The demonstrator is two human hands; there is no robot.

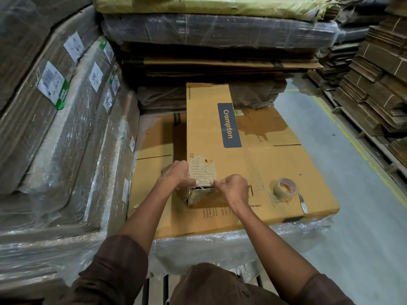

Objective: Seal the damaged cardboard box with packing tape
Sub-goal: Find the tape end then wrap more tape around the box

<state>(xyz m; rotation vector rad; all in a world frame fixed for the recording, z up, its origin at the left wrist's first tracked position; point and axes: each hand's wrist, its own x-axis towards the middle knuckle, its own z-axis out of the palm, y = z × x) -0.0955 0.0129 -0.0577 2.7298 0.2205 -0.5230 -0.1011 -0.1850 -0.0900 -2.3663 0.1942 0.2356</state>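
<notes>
Wrapped stacks [66,133]: plastic-wrapped cardboard bundles with white and green labels, along the left edge of the scene.
Flat cartons [220,60]: piled behind the work area, some under plastic film.
Floor [352,216]: grey concrete with a yellow line, on the right.
Flattened carton [286,183]: large brown sheet on a plastic-wrapped pile; it carries everything below.
Cardboard box [207,133]: long, narrow, with a dark "Crompton" panel, lying lengthwise down the carton's left half, near end close to the carton's near edge.
Damage [201,170]: outer paper torn off at the box's near end, corrugation bare; the end face below looks crumpled.
Left hand [176,175]: fingers curled at the near left corner of the box, thumb and finger pinching one end of a clear tape strip [204,183].
Right hand [234,187]: fingers curled, pinching the strip's other end; the strip lies across the box's near top edge.
Tape roll [285,187]: clear packing tape, standing tilted near the carton's near right corner, well apart from the hands.
</notes>
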